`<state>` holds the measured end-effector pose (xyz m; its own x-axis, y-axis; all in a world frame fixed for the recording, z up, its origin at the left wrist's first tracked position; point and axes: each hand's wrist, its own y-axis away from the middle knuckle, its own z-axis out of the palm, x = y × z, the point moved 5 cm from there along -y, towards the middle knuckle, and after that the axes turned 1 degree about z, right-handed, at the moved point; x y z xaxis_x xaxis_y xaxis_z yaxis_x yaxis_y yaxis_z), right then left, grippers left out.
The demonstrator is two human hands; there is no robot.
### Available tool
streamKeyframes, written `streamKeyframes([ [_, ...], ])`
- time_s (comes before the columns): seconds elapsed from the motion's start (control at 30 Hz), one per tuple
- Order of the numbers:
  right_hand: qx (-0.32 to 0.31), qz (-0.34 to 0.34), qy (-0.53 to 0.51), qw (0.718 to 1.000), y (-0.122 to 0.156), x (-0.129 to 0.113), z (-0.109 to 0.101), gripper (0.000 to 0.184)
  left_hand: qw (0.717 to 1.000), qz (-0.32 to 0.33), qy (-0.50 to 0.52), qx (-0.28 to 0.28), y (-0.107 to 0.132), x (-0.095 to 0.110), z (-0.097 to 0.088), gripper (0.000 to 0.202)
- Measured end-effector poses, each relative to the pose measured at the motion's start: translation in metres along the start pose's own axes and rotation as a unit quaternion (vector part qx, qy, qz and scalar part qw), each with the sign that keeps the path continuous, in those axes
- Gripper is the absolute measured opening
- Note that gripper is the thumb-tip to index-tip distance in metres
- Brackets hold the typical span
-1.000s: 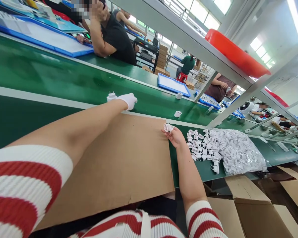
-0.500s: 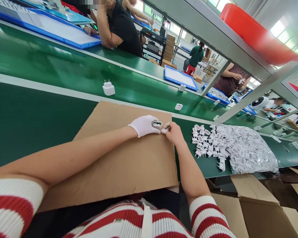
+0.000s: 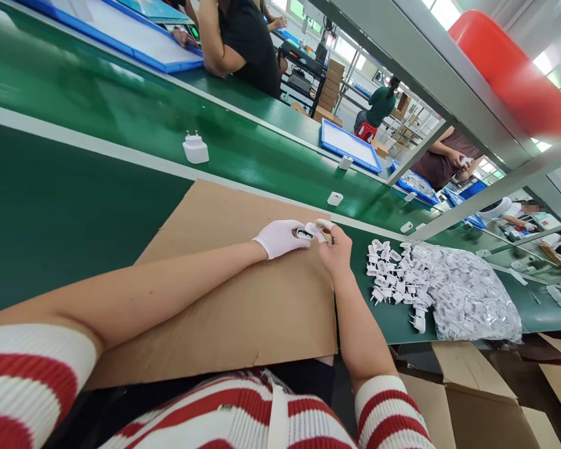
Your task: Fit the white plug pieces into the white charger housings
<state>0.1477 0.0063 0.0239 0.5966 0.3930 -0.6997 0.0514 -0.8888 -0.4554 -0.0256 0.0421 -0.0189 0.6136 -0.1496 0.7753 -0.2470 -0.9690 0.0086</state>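
My left hand [image 3: 280, 237], in a white glove, grips a small white charger body [image 3: 305, 233] above the brown cardboard sheet [image 3: 224, 293]. My bare right hand [image 3: 336, 249] meets it from the right, its fingers pinched on a small white plug piece [image 3: 321, 227] pressed against the charger body. A finished white charger [image 3: 195, 149] with two pins stands upright on the green belt [image 3: 98, 112] beyond the cardboard.
A pile of white plug pieces [image 3: 395, 280] spills from a clear bag [image 3: 472, 293] to the right. Single white parts [image 3: 335, 198] lie along the belt. Open cardboard boxes [image 3: 495, 399] stand at lower right. Other people sit across the belt near blue trays [image 3: 348, 144].
My left hand left the charger standing on the belt and came back to the cardboard holding another body. The right hand brought its plug piece against it.
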Motion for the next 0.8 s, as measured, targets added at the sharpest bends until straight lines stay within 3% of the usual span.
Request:
streamKeyframes([
  [0.1,-0.057,-0.042,0.036,0.997,0.001,-0.009,0.012,0.046,1.000,0.015,0.005,0.002,0.000,0.003,0.000,0.039],
  [0.33,-0.105,-0.042,0.113,0.987,-0.006,-0.008,0.020,0.054,0.999,0.035,0.031,-0.005,0.001,0.005,0.001,0.041],
  [0.47,-0.112,-0.028,0.166,0.979,-0.005,-0.012,0.021,0.050,0.997,0.022,-0.077,-0.002,0.005,0.006,0.000,0.041],
  [0.57,-0.104,-0.017,0.137,0.985,-0.002,-0.014,0.024,0.049,0.985,0.017,-0.172,-0.013,0.007,0.011,-0.001,0.040],
  [0.7,-0.089,0.041,-0.001,0.995,0.001,-0.004,0.025,0.048,0.986,0.025,-0.153,-0.058,0.001,0.016,-0.007,0.039],
  [0.8,-0.039,0.108,0.022,0.993,-0.006,0.015,0.001,0.050,0.987,0.034,-0.133,-0.082,-0.023,0.010,-0.021,0.035],
])
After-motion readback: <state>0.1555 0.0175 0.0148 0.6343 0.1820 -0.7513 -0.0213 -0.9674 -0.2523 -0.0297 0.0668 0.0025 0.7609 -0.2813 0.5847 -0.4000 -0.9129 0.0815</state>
